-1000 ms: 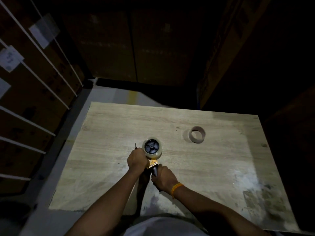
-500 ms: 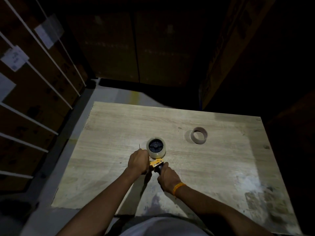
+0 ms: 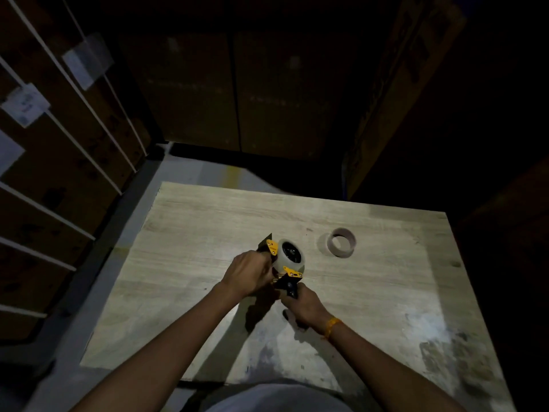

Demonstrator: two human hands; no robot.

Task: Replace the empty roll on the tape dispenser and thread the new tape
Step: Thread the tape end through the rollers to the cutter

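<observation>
A black and yellow tape dispenser [image 3: 289, 275] with a full clear tape roll [image 3: 289, 255] on its hub is held above the middle of the wooden table [image 3: 208, 227]. My right hand [image 3: 306, 304] grips its black handle from below. My left hand [image 3: 249, 272] is closed on the dispenser's left side, near the front end; what its fingers pinch is hidden. The empty brown cardboard core [image 3: 341, 242] lies on the table to the right of the dispenser, apart from both hands.
Strapped cardboard boxes [image 3: 59, 162] with white labels stand along the left. More dark boxes [image 3: 237, 93] rise behind the table and at the right. A whitish worn patch [image 3: 424, 322] marks the table's near right. The room is dim.
The dispenser has tilted so that its yellow front plate now shows at the upper left. My left hand has shifted along its side. The empty core has not moved.
</observation>
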